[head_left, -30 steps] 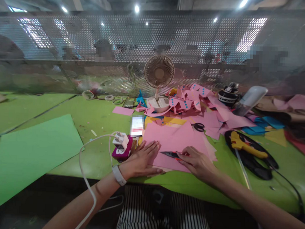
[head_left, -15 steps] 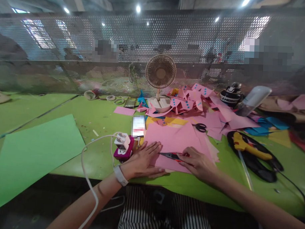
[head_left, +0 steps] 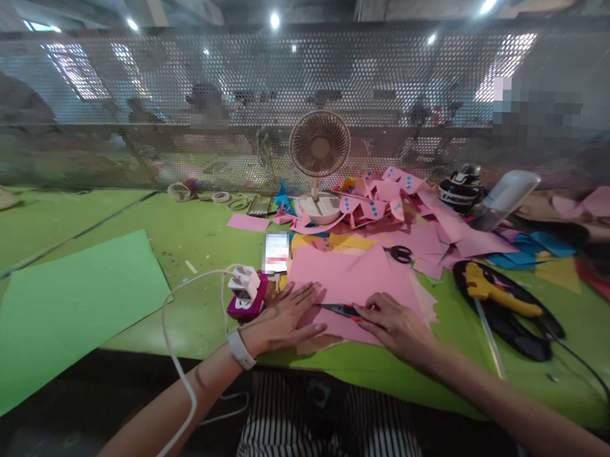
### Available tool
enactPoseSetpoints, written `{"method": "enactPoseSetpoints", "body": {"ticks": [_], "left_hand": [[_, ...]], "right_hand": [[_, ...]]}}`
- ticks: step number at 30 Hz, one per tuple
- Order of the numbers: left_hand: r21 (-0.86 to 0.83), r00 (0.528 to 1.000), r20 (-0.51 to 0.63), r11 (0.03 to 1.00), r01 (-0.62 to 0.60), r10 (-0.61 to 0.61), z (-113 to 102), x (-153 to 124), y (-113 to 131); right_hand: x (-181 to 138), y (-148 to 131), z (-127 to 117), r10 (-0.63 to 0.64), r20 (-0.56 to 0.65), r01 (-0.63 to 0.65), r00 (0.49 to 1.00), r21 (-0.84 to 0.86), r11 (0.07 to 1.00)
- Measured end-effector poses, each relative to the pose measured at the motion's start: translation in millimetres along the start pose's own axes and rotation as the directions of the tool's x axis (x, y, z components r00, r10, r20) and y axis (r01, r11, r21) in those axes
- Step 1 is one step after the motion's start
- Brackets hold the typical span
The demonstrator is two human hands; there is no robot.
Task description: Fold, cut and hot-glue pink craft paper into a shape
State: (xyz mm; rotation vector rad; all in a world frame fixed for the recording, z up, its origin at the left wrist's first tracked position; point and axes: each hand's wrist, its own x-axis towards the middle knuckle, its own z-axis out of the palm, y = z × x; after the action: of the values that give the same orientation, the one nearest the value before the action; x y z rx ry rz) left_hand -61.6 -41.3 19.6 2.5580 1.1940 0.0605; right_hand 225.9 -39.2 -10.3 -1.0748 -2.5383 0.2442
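Here, in the head view, the left hand (head_left: 288, 318) lies flat over the left edge of the pink sheet (head_left: 343, 273), thumb spread from the fingers, while the right hand (head_left: 394, 325) is clamped on a red-and-black tool (head_left: 345, 310) lying across the sheet's near part. Left of the sheet, a purple cube (head_left: 247, 306) crowds the left wrist; green tabletop (head_left: 380, 374) runs along its near edge and separates its right side from the yellow glue gun (head_left: 503, 292).

Pink paper sheets (head_left: 343, 273), overlapping, flat, black-and-red pointed tool (head_left: 340, 310) above, tip leftward
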Motion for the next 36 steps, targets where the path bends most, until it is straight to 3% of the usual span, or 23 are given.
{"method": "enactPoseSetpoints", "body": {"ticks": [8,12,15,18,20,23,27,31,33,36], "left_hand": [[-0.002,0.999,0.022,1.0,0.03,-0.03,-2,0,1],[-0.004,1.0,0.003,1.0,0.01,-0.01,-2,-1,0],[0.001,1.0,0.002,1.0,-0.002,0.002,-1,-1,-1],[0.007,1.0,0.015,1.0,0.009,-0.009,-1,1,-2],[0.023,1.0,0.022,1.0,0.021,-0.022,-2,3,-1],[0.066,1.0,0.016,0.998,0.025,-0.027,-1,6,-2],[0.106,1.0,-0.022,0.994,-0.006,0.009,3,7,-4],[0.11,1.0,-0.001,0.994,0.022,-0.022,2,4,-3],[0.11,0.999,0.011,0.993,0.036,-0.037,1,2,-1],[0.12,0.999,0.013,0.992,0.045,-0.047,-3,2,2]], "right_hand": [[7,-6,-4,0.045,-0.001,-0.044,0.999,0.121,0.992],[6,-9,-6,0.008,0.041,-0.017,0.999,0.2,0.98],[-1,-6,-13,-0.036,0.05,0.027,0.998,0.174,0.984],[-14,6,-27,-0.05,-0.014,0.051,0.999,0.099,0.994],[-25,22,-36,0.021,-0.104,-0.017,0.994,0.038,0.999],[-40,53,-44,0.21,-0.228,-0.233,0.951,-0.081,0.969],[-52,88,-47,0.415,-0.291,-0.48,0.862,-0.209,0.852],[-41,102,-49,0.504,-0.345,-0.597,0.792,-0.264,0.758],[-26,101,-50,0.495,-0.341,-0.588,0.799,-0.276,0.76],[4,94,-46,0.408,-0.177,-0.437,0.896,-0.177,0.882]]}}
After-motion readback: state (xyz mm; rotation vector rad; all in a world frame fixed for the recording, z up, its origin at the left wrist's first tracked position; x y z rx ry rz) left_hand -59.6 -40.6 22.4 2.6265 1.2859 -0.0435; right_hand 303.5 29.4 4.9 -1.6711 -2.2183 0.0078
